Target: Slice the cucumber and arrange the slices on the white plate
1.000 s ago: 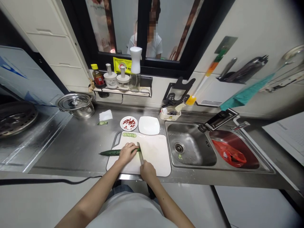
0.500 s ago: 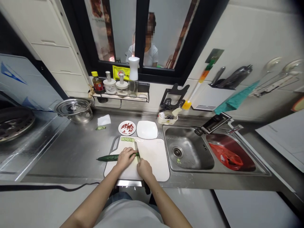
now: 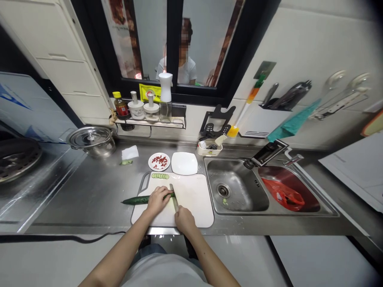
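Note:
A dark green cucumber (image 3: 136,200) lies across the white cutting board (image 3: 197,203), its tapered end sticking out past the board's left edge. My left hand (image 3: 158,200) is closed over its right part, fingers pressed together near the cut end. In my right hand (image 3: 184,219) is the handle of a knife (image 3: 174,199), whose blade stands at the cucumber's right end and points away from me. Several cucumber slices (image 3: 160,175) form a row along the board's top edge. Behind the board are a plate of chopped red pieces (image 3: 159,162) and a bare white plate (image 3: 184,163).
To the right is a metal sink (image 3: 239,191), with a red bag (image 3: 284,195) in its second basin. A lidded pot (image 3: 95,141) stands at the back left. Bottles and jars fill a wall rack (image 3: 149,120). Someone in white is visible through the window.
The knife and my right hand have shifted slightly right and toward me, with the blade now more slanted. My left hand stays on the cucumber. The view has moved a little.

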The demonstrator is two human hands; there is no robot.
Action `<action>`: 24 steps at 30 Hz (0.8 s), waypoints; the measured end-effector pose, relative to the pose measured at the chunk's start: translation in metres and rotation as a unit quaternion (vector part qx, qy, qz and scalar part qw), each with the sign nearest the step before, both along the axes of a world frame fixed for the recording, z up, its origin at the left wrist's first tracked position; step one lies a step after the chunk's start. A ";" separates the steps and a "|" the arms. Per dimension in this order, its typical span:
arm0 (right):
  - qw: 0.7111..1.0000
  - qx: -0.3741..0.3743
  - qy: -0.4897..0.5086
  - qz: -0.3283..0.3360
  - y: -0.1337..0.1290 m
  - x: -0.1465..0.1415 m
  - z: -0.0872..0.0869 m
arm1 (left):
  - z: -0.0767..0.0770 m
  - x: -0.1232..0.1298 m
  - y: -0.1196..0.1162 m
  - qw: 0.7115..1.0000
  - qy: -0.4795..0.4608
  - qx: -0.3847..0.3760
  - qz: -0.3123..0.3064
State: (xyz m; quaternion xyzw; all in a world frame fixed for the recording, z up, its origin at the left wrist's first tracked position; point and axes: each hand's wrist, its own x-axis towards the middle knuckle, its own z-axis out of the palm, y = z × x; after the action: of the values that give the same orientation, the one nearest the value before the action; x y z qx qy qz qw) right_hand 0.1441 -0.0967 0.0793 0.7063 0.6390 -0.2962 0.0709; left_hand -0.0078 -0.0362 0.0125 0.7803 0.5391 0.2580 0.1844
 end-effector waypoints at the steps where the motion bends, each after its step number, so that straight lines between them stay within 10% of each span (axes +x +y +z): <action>1: 1.000 0.000 -0.001 0.000 -0.002 0.001 0.000 | 0.000 0.000 0.000 1.000 -0.001 0.000 0.000; 24: 1.000 -0.002 0.016 0.017 -0.022 0.032 0.020 | 0.010 -0.001 0.002 0.999 0.008 -0.047 0.010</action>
State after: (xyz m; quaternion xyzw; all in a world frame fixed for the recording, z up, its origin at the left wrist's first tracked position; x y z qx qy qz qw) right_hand 0.1765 -0.1189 0.0997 0.6904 0.6512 -0.3079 0.0672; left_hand -0.0091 -0.0338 0.0230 0.7674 0.5599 0.2276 0.2140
